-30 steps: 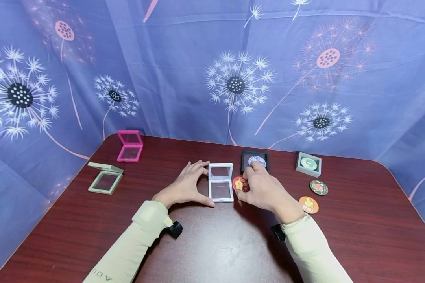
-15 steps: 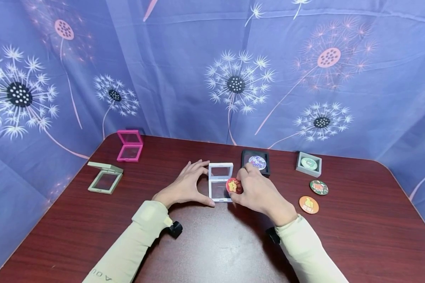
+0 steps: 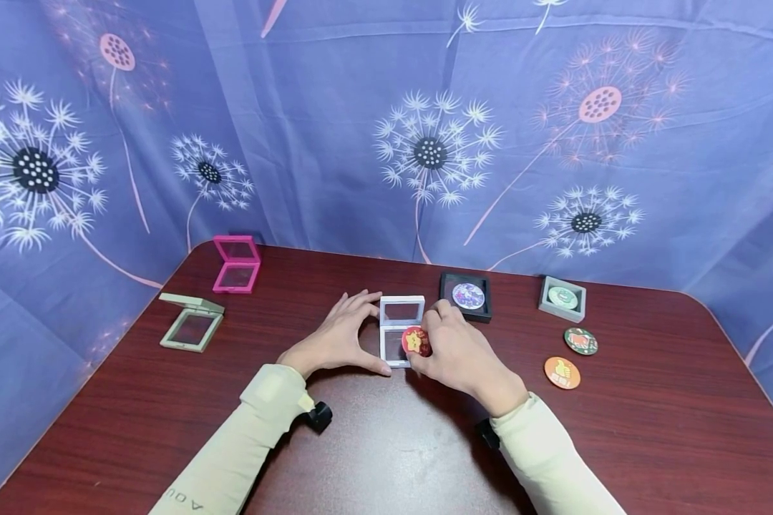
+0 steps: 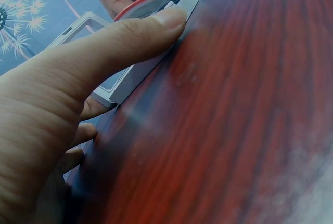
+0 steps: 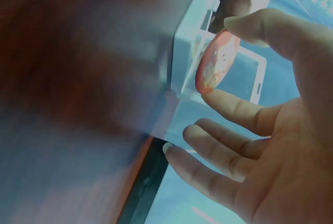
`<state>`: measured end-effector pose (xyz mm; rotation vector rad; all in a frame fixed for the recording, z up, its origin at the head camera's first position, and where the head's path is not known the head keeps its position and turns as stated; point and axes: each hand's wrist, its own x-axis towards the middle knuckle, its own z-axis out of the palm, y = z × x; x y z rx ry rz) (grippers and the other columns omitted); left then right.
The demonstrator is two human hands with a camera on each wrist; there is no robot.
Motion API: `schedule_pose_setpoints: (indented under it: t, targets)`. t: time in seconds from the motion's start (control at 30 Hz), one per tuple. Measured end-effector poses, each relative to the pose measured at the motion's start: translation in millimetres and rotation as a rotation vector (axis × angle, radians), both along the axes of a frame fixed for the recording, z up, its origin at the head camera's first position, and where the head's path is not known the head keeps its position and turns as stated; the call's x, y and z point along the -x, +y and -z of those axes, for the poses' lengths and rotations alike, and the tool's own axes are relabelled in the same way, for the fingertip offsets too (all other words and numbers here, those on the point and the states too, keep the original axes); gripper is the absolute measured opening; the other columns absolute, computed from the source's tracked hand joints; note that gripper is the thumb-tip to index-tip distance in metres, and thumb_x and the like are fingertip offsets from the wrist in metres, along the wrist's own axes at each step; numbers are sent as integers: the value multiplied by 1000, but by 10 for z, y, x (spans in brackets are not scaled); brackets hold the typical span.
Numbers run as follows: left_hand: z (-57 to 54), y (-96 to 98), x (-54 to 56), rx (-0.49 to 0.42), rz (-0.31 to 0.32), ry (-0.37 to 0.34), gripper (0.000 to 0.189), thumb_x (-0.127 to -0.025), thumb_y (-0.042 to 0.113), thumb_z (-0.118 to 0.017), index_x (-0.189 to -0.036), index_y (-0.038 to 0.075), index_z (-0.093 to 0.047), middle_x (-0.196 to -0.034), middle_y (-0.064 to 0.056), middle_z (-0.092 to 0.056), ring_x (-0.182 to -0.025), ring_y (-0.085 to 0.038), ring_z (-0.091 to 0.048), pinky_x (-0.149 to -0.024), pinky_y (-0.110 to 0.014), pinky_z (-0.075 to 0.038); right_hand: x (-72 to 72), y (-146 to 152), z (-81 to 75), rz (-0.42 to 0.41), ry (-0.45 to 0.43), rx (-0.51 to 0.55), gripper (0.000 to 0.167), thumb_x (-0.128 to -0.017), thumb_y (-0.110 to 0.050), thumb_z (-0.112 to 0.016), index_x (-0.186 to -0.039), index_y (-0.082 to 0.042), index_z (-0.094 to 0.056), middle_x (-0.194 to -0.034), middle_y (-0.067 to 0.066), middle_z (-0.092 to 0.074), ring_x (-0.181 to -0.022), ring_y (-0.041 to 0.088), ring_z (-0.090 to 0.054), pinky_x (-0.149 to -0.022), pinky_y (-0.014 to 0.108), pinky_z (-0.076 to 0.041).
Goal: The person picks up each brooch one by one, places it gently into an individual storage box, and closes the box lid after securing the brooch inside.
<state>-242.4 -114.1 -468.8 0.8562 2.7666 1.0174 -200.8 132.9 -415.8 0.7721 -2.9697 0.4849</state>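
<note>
In the head view a white hinged display case [image 3: 391,347] lies open at the table's middle, its lid raised at the back. Thumb and fingers of my left hand [image 3: 338,335] hold the case from the left, the thumb at its front corner. A round red button badge [image 3: 415,341] with a yellow star figure is above the case's right half. My right hand [image 3: 460,354] pinches this badge by its edge between thumb and index finger. The right wrist view shows the badge [image 5: 218,60] tilted over the white base; whether it touches the inside I cannot tell.
Behind my right hand is a black case [image 3: 447,286] with a purple badge [image 3: 468,295]. A grey case [image 3: 562,312] holds a mint badge [image 3: 563,297]. Green [image 3: 581,341] and orange [image 3: 562,373] badges lie at right; pink [image 3: 237,266] and pale green [image 3: 192,323] cases stand open at left.
My right hand has carried the red badge leftward, from beside the white case to over its base. The purple badge in the black case is uncovered. My left hand and the white case have stayed put.
</note>
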Motion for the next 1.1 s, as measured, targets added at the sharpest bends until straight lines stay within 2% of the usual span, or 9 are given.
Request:
schedule_pose_setpoints:
  t: [0.27,0.57,0.87,1.1]
  targets:
    - [-8,3,-2,24,-1,3,84,-64,54,-100,-127,12,-65,-168,-11,-37,-160,-34,-19,-129,-52,-3,-3,-63,45,8,-23,-5,45,-84,-29,-83,-109,2,-63,-117,13,-53,-110,29,-55,-78,43,-58]
    - [11,4,8,36,-8,-6,85,-64,54,-100,-128,11,-64,-169,-9,-35,-161,-32,-18,-129,-51,-2,6,-100,74,27,-22,2,44,-86,-30,-84,-110,1,-64,-118,14,-53,-105,28,-54,-75,43,-59]
    - [1,2,-1,32,-6,-9,85,-65,54,-100,-128,10,-63,-169,-9,-35,-161,-32,-18,-129,-52,-2,1,-136,66,34,-25,15,44,-84,-30,-86,-107,0,-63,-121,15,-53,-109,30,-55,-77,46,-59]
    - [6,3,0,43,-8,-16,86,-65,54,-100,-130,10,-63,-170,-8,-33,-161,-30,-16,-129,-49,-1,4,-160,64,36,-33,9,44,-85,-30,-86,-107,1,-63,-116,15,-52,-104,29,-54,-76,45,-58]
